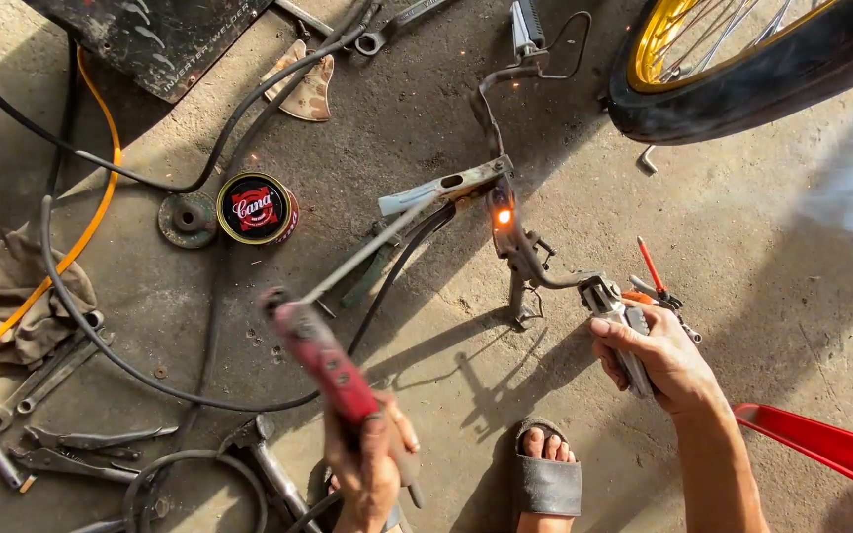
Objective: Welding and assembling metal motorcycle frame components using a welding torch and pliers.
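Where the rough grey concrete floor (pixel 742 247) fills the view, a black tyre on a yellow spoked wheel (pixel 742 59) crowds the top right corner and a dark metal box (pixel 150 35) sits at the top left. Between them lies a bent steel motorcycle part (pixel 520 252), thin and tubular, with a glowing orange spot (pixel 504 216) at its middle and sparks above it. The right hand (pixel 659 360) is closed around locking pliers (pixel 619 316) clamped on the part's near end. The left hand (pixel 372 464) is closed around a red welding holder (pixel 323 360), whose thin rod (pixel 367 259) points up toward the glowing spot. Black cables (pixel 150 375) and an orange hose (pixel 51 276) loop across the left floor, ringing a round tin with a black lid (pixel 254 208) and a rusty disc (pixel 187 218). Wrenches (pixel 37 380) lie scattered at lower left beside a brown rag (pixel 2 281). A sandalled foot (pixel 547 474) stands just below the part, and a red plastic edge (pixel 821 449) cuts in at lower right. Bare floor stays open on the right.
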